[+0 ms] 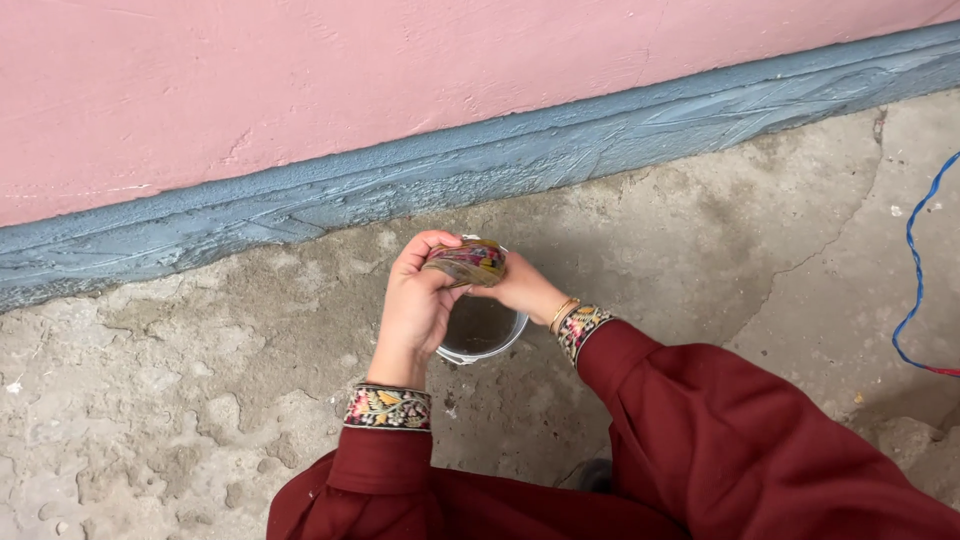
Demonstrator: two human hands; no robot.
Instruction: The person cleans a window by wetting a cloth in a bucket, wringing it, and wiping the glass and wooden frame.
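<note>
View: head camera, looking down at a rough concrete floor (200, 420) where it meets a wall.

Left hand (418, 300): just left of frame centre. Fingers curled shut over the left end of a wadded cloth; knuckles point to 12 o'clock, wrist trails to 6 o'clock.

Right hand (520, 290): just right of centre, mostly hidden behind the cloth. It grips the cloth's right end; the exact finger positions cannot be told. Wrist runs off to 4 o'clock.

Cloth (467, 262): bunched and twisted, patterned in yellow, brown and red-pink. Held between both hands, directly above the far rim of the bucket, at 12 o'clock from the bucket's middle.

Bucket (455, 352): small, round, white-rimmed, dark inside. Stands on the floor under the hands. Whether it holds liquid cannot be told.

Bangles (563, 313): thin, gold-coloured, on the right wrist, at 4 o'clock from the cloth.

Sleeves (720, 420): dark red, both with embroidered floral cuffs; they enter from 5 to 6 o'clock.

Wall (400, 70): pink plaster across the top of frame, from 9 to 1 o'clock.

Skirting band (300, 205): blue-grey, rough-trowelled, along the wall's foot, rising toward 2 o'clock.

Cord (915, 250): blue, looping down the right edge at 3 o'clock, turning red at its lower end. Well apart from the hands.
</note>
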